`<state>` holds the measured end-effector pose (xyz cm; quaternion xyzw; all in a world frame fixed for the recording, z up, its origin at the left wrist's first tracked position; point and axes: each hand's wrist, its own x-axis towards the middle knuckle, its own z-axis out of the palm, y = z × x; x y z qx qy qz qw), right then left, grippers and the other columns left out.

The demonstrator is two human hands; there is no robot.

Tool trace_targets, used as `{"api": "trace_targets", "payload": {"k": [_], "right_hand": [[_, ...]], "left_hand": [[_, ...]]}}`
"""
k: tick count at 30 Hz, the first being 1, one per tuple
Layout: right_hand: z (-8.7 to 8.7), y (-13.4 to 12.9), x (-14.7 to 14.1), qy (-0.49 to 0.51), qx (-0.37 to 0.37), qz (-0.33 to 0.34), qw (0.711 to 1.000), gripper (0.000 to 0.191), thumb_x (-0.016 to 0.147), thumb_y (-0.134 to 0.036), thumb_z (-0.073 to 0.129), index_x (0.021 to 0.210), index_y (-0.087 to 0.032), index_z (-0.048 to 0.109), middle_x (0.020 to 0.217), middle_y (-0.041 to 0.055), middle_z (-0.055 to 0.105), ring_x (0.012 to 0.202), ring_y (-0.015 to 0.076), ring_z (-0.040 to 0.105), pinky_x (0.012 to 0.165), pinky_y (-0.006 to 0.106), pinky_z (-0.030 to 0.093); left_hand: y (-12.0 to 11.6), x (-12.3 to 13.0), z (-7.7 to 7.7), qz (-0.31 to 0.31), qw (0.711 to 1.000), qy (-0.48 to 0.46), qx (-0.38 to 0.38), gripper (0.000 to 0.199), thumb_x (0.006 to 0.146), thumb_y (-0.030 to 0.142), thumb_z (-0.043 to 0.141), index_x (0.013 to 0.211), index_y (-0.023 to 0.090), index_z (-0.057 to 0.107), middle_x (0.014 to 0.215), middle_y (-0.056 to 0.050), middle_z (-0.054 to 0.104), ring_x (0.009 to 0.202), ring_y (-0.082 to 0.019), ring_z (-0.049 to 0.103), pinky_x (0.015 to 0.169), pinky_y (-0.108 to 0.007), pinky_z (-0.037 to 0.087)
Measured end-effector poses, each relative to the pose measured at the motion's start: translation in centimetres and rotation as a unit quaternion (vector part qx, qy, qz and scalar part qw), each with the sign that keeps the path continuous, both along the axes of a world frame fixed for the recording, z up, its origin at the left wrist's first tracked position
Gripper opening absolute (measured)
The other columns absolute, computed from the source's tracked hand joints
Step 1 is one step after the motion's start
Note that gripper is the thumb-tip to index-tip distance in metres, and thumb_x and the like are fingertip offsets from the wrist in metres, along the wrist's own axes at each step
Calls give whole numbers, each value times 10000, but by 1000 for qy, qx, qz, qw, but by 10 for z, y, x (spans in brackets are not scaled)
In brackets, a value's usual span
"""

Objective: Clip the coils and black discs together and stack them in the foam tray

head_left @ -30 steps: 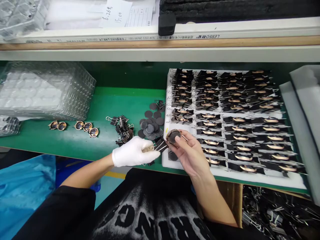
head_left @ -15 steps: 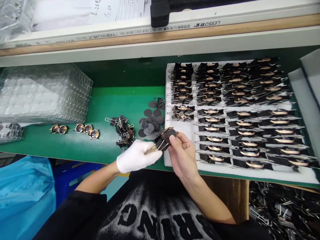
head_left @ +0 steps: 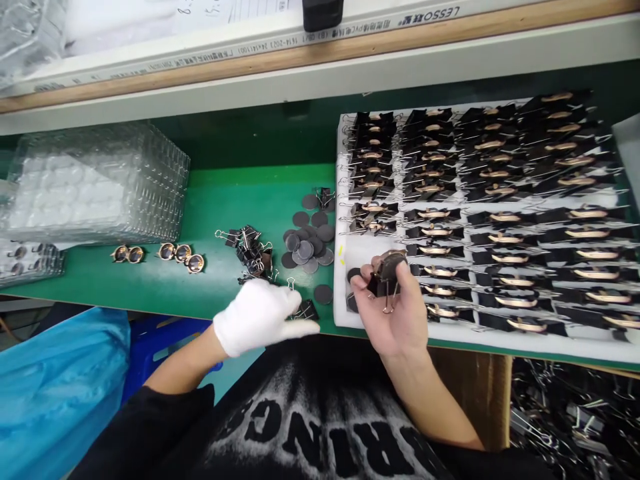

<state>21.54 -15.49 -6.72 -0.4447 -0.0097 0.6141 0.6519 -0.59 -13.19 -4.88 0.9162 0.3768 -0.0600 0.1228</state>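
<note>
My left hand (head_left: 263, 317), in a white glove, has its thumb and fingers apart and nothing visibly gripped. Just beyond its fingertips a black binder clip (head_left: 306, 311) lies at the table's front edge; I cannot tell whether they touch. My bare right hand (head_left: 395, 313) grips a gold-rimmed round piece with a black disc (head_left: 393, 267) on it, and a binder clip's wire handles (head_left: 389, 300) hang below. The hand is above the left part of a white foam tray (head_left: 341, 293). Loose black discs (head_left: 305, 247) are heaped on the green table between the hands.
Rows of clipped gold-rimmed pieces (head_left: 500, 237) fill much of the tray. A pile of binder clips (head_left: 250, 250) and several small round-lensed gold pieces (head_left: 175, 252) lie left. Stacked clear plastic trays (head_left: 100, 187) stand far left. A shelf edge (head_left: 280, 83) runs across the back.
My hands have moved apart. The right one has carried the clipped piece rightward over the tray, while the gloved left one has let go of the clip handles and opened.
</note>
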Motion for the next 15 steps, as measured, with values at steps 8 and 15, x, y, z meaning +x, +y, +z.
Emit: {"api": "trace_targets", "payload": {"k": [8, 15], "right_hand": [[-6, -6, 1, -52, 23, 79, 995, 245, 758, -453, 878, 861, -268, 754, 876, -12, 721, 791, 144, 661, 744, 281, 585], [0, -16, 14, -239, 234, 326, 884, 135, 868, -249, 802, 998, -286, 819, 1345, 81, 709, 1354, 295, 594, 1098, 459, 517]], "left_hand": [[-34, 9, -14, 54, 998, -3, 22, 431, 1047, 419, 460, 698, 194, 579, 566, -16, 610, 486, -172, 583, 527, -330, 231], [-5, 11, 20, 88, 985, -150, -1, 386, 1076, 289, 355, 760, 197, 557, 631, 14, 548, 577, -143, 542, 619, -325, 350]]}}
